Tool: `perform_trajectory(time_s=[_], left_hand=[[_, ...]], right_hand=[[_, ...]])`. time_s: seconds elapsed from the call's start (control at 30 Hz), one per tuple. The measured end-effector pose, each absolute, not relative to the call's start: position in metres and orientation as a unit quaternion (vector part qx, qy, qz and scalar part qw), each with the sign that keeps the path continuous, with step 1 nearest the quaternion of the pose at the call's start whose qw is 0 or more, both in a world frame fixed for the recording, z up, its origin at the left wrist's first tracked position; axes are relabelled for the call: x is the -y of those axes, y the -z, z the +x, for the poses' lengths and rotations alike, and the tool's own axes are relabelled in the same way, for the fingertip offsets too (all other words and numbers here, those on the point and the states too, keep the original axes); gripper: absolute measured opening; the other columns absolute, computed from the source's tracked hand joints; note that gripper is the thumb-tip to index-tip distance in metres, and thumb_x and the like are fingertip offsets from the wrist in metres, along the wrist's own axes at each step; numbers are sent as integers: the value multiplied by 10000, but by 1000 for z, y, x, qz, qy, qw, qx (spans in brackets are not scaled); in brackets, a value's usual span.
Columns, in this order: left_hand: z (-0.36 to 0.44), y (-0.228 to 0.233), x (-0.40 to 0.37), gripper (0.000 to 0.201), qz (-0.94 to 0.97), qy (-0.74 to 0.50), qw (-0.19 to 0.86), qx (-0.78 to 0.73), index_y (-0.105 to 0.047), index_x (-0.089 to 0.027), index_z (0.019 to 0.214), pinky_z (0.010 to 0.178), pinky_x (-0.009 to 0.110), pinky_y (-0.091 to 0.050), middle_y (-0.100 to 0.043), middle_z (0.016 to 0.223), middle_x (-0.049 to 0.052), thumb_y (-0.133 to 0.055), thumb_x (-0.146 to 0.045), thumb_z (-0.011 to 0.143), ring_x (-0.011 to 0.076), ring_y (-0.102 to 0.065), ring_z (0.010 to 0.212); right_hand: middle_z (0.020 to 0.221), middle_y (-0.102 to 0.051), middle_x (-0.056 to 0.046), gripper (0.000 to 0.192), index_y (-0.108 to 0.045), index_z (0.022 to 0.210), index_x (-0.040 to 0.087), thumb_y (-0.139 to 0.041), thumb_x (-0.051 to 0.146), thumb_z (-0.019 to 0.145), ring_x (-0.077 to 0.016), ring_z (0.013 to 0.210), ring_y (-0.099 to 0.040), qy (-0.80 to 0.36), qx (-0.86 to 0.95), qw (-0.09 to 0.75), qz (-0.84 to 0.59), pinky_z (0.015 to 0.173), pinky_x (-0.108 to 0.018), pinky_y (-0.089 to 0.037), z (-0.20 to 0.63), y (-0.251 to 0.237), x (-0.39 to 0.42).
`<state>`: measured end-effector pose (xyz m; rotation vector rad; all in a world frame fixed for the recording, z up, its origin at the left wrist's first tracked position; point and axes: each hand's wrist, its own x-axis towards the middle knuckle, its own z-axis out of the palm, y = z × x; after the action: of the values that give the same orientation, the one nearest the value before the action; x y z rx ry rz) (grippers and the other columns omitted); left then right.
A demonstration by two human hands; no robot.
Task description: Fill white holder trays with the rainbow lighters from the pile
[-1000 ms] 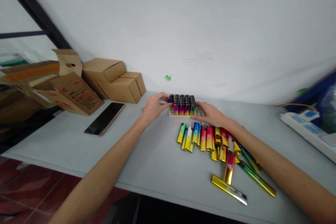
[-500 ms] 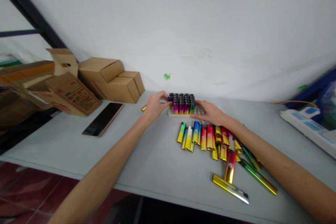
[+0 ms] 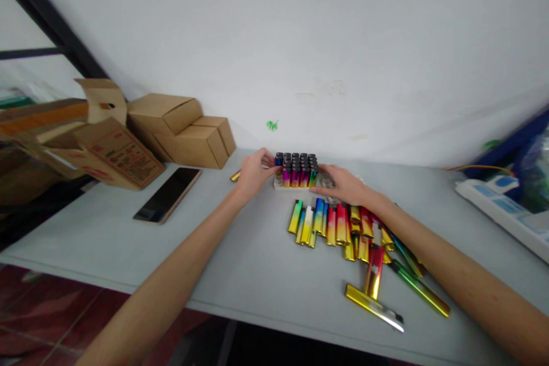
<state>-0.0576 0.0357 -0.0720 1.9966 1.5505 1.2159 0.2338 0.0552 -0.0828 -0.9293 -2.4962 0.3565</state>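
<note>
A white tray (image 3: 279,185) of upright lighters (image 3: 297,170) is seen at the far side of the grey table (image 3: 240,263), close to the wall. The left hand (image 3: 253,172) is laid against the tray's left end, fingers curled around the outermost lighters; whether one lighter is actually pinched cannot be told. The right hand (image 3: 345,185) is spread loosely at the tray's right end, fingers resting on or just beside its empty slots, with nothing clearly held. A pile of loose lighters (image 3: 343,229) is spread flat on the table just in front of the tray, partly under the right forearm. A phone (image 3: 168,194) and cardboard boxes (image 3: 180,128) are set well apart to the left.

The tray is best steadied from both ends, so that the standing rows are not tipped. Each lighter is best kept upright and pressed straight down into its slot, without the neighbours being knocked
</note>
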Motion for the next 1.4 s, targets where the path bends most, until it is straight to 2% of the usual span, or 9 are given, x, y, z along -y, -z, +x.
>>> perform_trajectory(time_s=[0.1, 0.17, 0.27, 0.4, 0.6, 0.97, 1.17, 1.3, 1.4], left_hand=[[-59, 65, -32, 124, 717, -389, 176, -551, -676, -175, 859, 758, 324, -586, -766, 826, 47, -760, -208, 774, 192, -728, 771], [-62, 57, -29, 143, 726, -355, 171, -564, -697, -182, 874, 747, 321, -583, -768, 808, 37, -771, -202, 754, 194, -728, 750], [-67, 42, -20, 199, 729, -331, 120, -587, -708, -192, 898, 738, 332, -569, -767, 799, 42, -801, -269, 740, 208, -720, 733], [-59, 25, 2, 219, 738, -285, 54, -610, -714, -204, 878, 683, 332, -511, -751, 753, 55, -747, -410, 810, 219, -682, 687], [-28, 21, 33, 281, 822, -151, 168, -523, -684, -215, 817, 550, 286, -391, -715, 686, 33, -693, -494, 843, 193, -628, 592], [-7, 40, 40, 300, 822, -57, 116, -554, -583, -222, 602, 497, 298, -320, -651, 579, 63, -598, -404, 840, 207, -601, 541], [-9, 36, 37, 293, 831, -114, 134, -528, -457, -223, 552, 502, 308, -348, -552, 514, 29, -612, -259, 798, 191, -553, 503], [-12, 25, 36, 178, 820, -226, 197, -487, -486, -223, 740, 559, 298, -423, -647, 684, 21, -563, -273, 893, 186, -629, 619], [-9, 19, 39, 192, 769, -302, 330, -456, -463, -231, 891, 518, 269, -441, -678, 762, 12, -492, -398, 983, 155, -653, 597]], right_hand=[[1353, -664, -191, 660, -548, 1418, 131, -659, 555, 924, -360, 1210, -648, -126, 906, 230, -332, 1044, -532, -510, 234, 84, -56], [1345, -669, -186, 653, -551, 1415, 142, -662, 555, 922, -361, 1200, -654, -126, 906, 233, -331, 1038, -535, -515, 234, 84, -56], [1344, -670, -182, 657, -548, 1417, 156, -652, 576, 922, -360, 1198, -655, -124, 905, 231, -335, 1038, -537, -515, 234, 85, -56], [1362, -655, -185, 694, -529, 1433, 151, -633, 610, 922, -357, 1217, -641, -122, 907, 223, -337, 1043, -531, -512, 235, 85, -56], [1353, -662, -174, 680, -535, 1439, 163, -652, 583, 918, -358, 1197, -650, -125, 902, 219, -350, 1024, -519, -522, 235, 84, -55], [1351, -663, -180, 694, -543, 1426, 154, -642, 613, 914, -362, 1199, -648, -115, 905, 221, -345, 1021, -533, -523, 235, 83, -54], [1372, -653, -174, 669, -532, 1441, 171, -635, 589, 929, -359, 1211, -646, -118, 905, 228, -338, 1039, -541, -515, 235, 82, -53], [1348, -670, -171, 651, -554, 1423, 172, -656, 572, 920, -356, 1202, -654, -124, 900, 227, -350, 1036, -530, -523, 232, 79, -51], [1344, -677, -163, 646, -562, 1417, 182, -677, 562, 908, -355, 1196, -659, -129, 898, 230, -351, 1029, -539, -527, 232, 78, -49]])
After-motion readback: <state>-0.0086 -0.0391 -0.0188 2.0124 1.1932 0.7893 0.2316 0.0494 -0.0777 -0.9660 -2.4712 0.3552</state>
